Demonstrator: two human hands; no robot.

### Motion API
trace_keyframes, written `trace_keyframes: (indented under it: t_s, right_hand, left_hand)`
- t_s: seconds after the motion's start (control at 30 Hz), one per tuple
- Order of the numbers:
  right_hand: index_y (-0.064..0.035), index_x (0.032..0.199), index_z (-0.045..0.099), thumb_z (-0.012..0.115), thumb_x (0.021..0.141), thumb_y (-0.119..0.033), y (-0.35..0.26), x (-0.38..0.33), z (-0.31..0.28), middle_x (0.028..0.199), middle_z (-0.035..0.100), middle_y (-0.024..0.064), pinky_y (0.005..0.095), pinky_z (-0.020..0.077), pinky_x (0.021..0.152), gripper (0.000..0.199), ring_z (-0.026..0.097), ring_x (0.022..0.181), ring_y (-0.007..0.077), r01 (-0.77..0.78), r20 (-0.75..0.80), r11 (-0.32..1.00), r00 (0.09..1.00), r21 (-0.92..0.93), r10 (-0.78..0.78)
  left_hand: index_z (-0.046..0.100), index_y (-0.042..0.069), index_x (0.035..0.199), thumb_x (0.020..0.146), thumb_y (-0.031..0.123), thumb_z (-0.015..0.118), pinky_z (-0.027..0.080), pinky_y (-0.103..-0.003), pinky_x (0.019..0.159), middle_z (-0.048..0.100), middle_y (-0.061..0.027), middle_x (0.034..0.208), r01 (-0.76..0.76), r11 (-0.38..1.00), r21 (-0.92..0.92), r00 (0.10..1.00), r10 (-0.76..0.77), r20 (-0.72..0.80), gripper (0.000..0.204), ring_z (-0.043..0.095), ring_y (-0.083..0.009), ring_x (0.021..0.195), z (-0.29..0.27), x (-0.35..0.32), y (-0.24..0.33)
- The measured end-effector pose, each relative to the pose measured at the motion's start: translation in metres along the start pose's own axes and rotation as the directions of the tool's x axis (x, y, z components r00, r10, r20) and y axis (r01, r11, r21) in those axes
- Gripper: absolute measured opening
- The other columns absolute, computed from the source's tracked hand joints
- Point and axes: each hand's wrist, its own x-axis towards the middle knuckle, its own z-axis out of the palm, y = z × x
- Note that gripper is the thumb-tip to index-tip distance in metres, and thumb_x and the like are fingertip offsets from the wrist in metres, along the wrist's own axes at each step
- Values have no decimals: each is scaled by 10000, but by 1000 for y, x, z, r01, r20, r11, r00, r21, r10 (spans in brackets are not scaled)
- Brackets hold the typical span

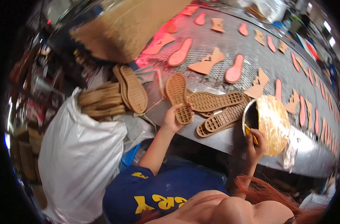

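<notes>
My left hand (172, 120) grips the heel end of a tan shoe sole (175, 89), holding it upright with its patterned tread toward me. Just right of it, several more tan soles (224, 115) lie overlapping on the metal table edge, treads up. My right hand (256, 145) is closed around a yellow handle (248, 130) at the mouth of a round metal pot (244, 112). Whatever is on the handle's far end is hidden inside the pot. A shiny yellowish cover (275, 125) spans the right part of the pot's top, leaving a dark opening on the left.
Beyond the metal ledge (229, 143) runs a mesh conveyor (229, 41) bearing pink insoles (235, 69) and tan cut pieces (209, 61). On the left stands a white sack (80, 156) with stacked soles (102, 99) at its top. A brown board (121, 33) blocks the far left.
</notes>
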Motion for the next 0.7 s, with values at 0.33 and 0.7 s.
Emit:
trace_keyframes:
  t_s: [0.33, 0.7]
  right_hand:
    - [-32, 950, 645, 652, 773, 14, 10, 1, 0, 858, 629, 104, 291, 487, 665, 183, 612, 737, 216, -37, -106, 999, 994, 11, 38]
    - [-31, 904, 653, 662, 771, 2, 24, 3, -8, 874, 633, 88, 272, 496, 606, 137, 622, 741, 187, 112, -117, 994, 987, 10, -110]
  left_hand:
    - [465, 15, 1279, 897, 145, 438, 498, -432, 830, 593, -137, 1045, -98, 989, 110, 991, 107, -84, 404, 587, -257, 946, 4, 1, -3]
    - [465, 8, 1274, 885, 100, 445, 486, -422, 819, 583, -117, 1005, -88, 996, 29, 993, 90, -77, 400, 585, -238, 926, 14, 11, -8]
